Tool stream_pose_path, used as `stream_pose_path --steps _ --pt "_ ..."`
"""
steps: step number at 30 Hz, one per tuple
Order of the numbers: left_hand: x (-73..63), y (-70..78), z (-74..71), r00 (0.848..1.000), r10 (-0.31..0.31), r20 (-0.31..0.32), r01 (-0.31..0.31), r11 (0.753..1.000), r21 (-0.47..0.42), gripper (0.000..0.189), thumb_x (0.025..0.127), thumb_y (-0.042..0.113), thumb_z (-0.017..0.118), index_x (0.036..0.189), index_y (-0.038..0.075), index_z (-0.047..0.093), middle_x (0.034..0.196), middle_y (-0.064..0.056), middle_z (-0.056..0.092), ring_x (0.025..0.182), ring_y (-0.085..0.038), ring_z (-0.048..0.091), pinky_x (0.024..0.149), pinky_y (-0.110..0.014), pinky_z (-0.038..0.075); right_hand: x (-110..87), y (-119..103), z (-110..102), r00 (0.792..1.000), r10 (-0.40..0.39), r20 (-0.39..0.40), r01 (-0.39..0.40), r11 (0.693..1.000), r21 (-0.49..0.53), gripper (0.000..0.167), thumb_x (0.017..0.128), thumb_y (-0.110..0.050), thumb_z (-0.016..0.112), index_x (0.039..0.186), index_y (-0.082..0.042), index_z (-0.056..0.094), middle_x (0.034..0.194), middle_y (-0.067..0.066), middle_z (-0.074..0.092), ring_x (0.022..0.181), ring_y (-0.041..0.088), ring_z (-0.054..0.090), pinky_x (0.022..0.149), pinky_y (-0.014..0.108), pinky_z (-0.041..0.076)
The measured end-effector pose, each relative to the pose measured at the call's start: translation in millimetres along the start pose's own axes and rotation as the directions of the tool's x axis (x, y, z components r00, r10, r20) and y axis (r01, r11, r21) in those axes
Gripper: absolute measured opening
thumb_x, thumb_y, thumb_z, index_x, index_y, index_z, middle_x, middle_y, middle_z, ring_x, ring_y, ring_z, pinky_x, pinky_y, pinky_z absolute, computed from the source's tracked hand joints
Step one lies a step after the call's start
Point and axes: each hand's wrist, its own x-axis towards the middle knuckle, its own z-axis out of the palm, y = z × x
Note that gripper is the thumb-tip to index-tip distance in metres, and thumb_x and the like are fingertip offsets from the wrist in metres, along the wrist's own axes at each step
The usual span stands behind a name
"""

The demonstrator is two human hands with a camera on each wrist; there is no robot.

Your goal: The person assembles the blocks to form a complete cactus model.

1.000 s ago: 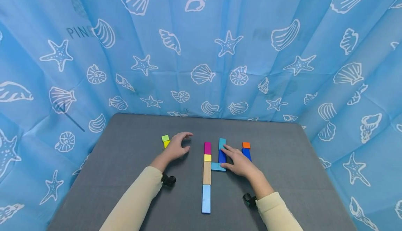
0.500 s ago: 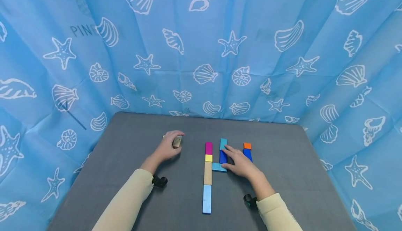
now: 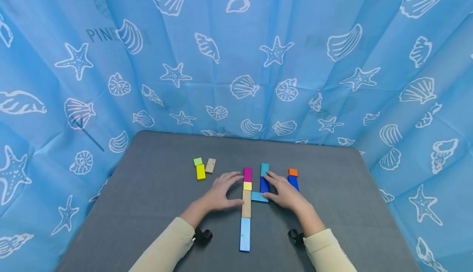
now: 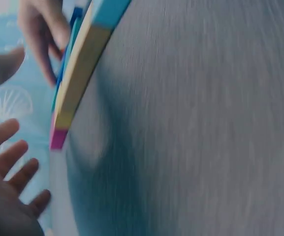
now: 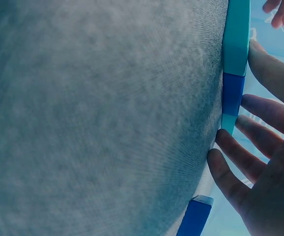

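My left hand (image 3: 219,194) holds nothing, its fingers spread over the left side of a column of blocks. From the far end, that column runs magenta block (image 3: 247,174), small yellow block (image 3: 247,186), plain wooden block (image 3: 246,207) and pale blue block (image 3: 245,235). My right hand (image 3: 286,192) rests its fairly straight fingers along a second group. There the thumb touches a sideways light-blue block (image 3: 258,197), and the fingertips lie at a dark blue block (image 5: 234,89) and a turquoise block (image 3: 265,169).
At the back left lie a lime block (image 3: 198,161), a bright yellow block (image 3: 200,172) and a loose wooden block (image 3: 210,166). Right of my right hand are an orange block (image 3: 293,172) and another blue block (image 3: 293,182). A shell-print curtain (image 3: 236,66) hangs behind the grey table (image 3: 166,194).
My left hand has moved away from the loose wooden block at the back left, leaving it on the table, and come right to the column. The right hand has stayed in place.
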Motion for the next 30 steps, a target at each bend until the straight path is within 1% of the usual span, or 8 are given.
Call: stream_pose_path --steps 5,8,14,17,20,22,25,30 --pt "2.6 16.9 11.6 0.981 -0.032 0.192 0.015 0.996 0.090 0.108 0.076 0.073 0.070 0.162 0.026 0.023 0.170 0.000 0.013 0.150 -0.033 0.022 0.117 -0.064 0.021 -0.5 1 0 1.000 0.013 0.006 -0.013 1.000 -0.001 0.072 0.093 -0.039 0.071 0.155 -0.016 0.043 0.164 0.010 0.032 0.147 0.040 0.033 0.112 0.062 0.035" --pt "2.9 20.3 14.9 0.969 -0.066 0.238 0.027 0.986 0.162 0.116 0.071 0.078 0.071 0.163 0.027 0.021 0.171 0.001 0.009 0.151 -0.032 0.020 0.118 -0.062 0.019 -0.5 1 -1 1.000 0.018 0.011 -0.018 1.000 0.002 0.072 0.093 -0.040 0.072 0.154 -0.016 0.043 0.164 0.010 0.032 0.147 0.040 0.033 0.112 0.062 0.035" --pt "3.8 23.1 14.4 0.972 -0.086 0.221 0.038 0.976 0.213 0.118 0.067 0.080 0.073 0.162 0.027 0.024 0.170 0.000 0.013 0.150 -0.031 0.022 0.119 -0.059 0.019 -1.7 2 -10 1.000 -0.017 -0.014 0.018 0.999 0.051 0.069 0.094 -0.037 0.071 0.153 -0.013 0.045 0.163 0.012 0.034 0.146 0.041 0.036 0.112 0.062 0.035" --pt "2.7 23.6 12.7 0.974 -0.084 0.212 0.039 0.978 0.206 0.118 0.066 0.080 0.073 0.161 0.027 0.026 0.170 0.000 0.014 0.150 -0.031 0.023 0.119 -0.059 0.019 -4.2 12 -17 0.993 -0.056 -0.103 0.064 0.995 0.081 0.064 0.093 -0.028 0.074 0.149 -0.009 0.050 0.158 0.015 0.042 0.142 0.039 0.043 0.110 0.060 0.038" --pt "1.0 23.0 12.7 0.976 -0.081 0.201 0.041 0.980 0.197 0.118 0.066 0.080 0.073 0.161 0.027 0.027 0.170 0.000 0.015 0.150 -0.031 0.023 0.119 -0.060 0.020 -9.1 28 -24 0.972 -0.085 -0.219 0.105 0.991 0.079 0.057 0.089 -0.020 0.078 0.140 -0.004 0.058 0.146 0.019 0.054 0.134 0.041 0.051 0.106 0.060 0.042" --pt "0.0 22.2 13.4 0.978 -0.078 0.195 0.040 0.981 0.192 0.118 0.066 0.080 0.073 0.161 0.027 0.027 0.170 0.000 0.015 0.150 -0.031 0.024 0.118 -0.060 0.020 -13.5 40 -28 0.962 -0.076 -0.261 0.101 0.991 0.085 0.053 0.088 -0.016 0.079 0.136 -0.003 0.061 0.141 0.022 0.057 0.129 0.043 0.054 0.103 0.060 0.045" --pt "-0.3 21.0 14.9 0.979 -0.076 0.191 0.039 0.981 0.191 0.119 0.066 0.080 0.074 0.161 0.028 0.027 0.170 0.001 0.015 0.150 -0.030 0.024 0.118 -0.059 0.020 -19.9 57 -31 0.965 -0.028 -0.260 0.061 0.991 0.119 0.052 0.085 -0.016 0.081 0.133 -0.003 0.063 0.139 0.024 0.056 0.125 0.046 0.055 0.098 0.060 0.048" --pt "0.4 18.5 16.6 0.976 -0.081 0.200 0.047 0.984 0.170 0.118 0.066 0.078 0.075 0.161 0.028 0.026 0.170 0.001 0.014 0.150 -0.031 0.022 0.119 -0.060 0.018 -23.5 72 -32 0.982 0.064 -0.179 -0.035 0.987 0.160 0.057 0.083 -0.015 0.084 0.133 -0.005 0.061 0.143 0.025 0.050 0.123 0.045 0.055 0.096 0.062 0.048"
